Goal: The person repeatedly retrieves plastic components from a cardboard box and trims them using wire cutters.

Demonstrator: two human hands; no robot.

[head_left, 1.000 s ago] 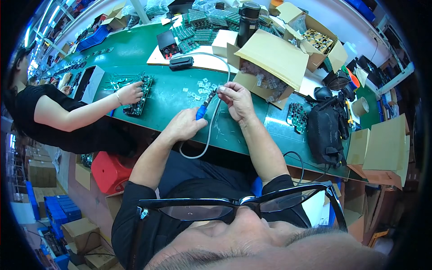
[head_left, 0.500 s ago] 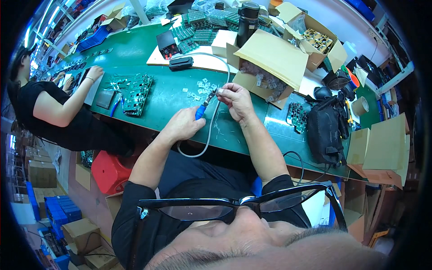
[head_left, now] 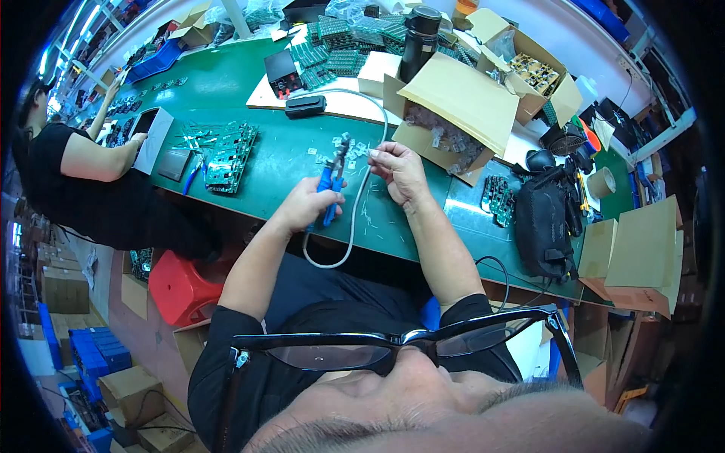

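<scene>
My left hand (head_left: 306, 205) grips blue-handled cutting pliers (head_left: 331, 185), whose handles are spread and whose jaws point away from me. The jaws are over a loose cluster of small whitish clear pieces (head_left: 353, 153) on the green bench. To the right, my right hand (head_left: 400, 172) is closed in a pinch, fingertips around a small pale piece (head_left: 371, 152), too small to make out fully. A grey cable (head_left: 352, 234) loops from the back of the bench, between my hands, to the lower end of the pliers' handles.
Green circuit boards (head_left: 232, 160) lie left, near a second blue-handled tool (head_left: 192, 177). An open carton (head_left: 461, 102) of clear pieces, a black bottle (head_left: 420, 41) and a black box (head_left: 282, 74) stand behind. A black bag (head_left: 544, 219) is right. A co-worker (head_left: 83, 166) works left.
The pliers have moved back from my right fingertips, turned more upright, and their handles have spread apart. My right hand keeps its pinch. The co-worker's arm now reaches farther across the bench.
</scene>
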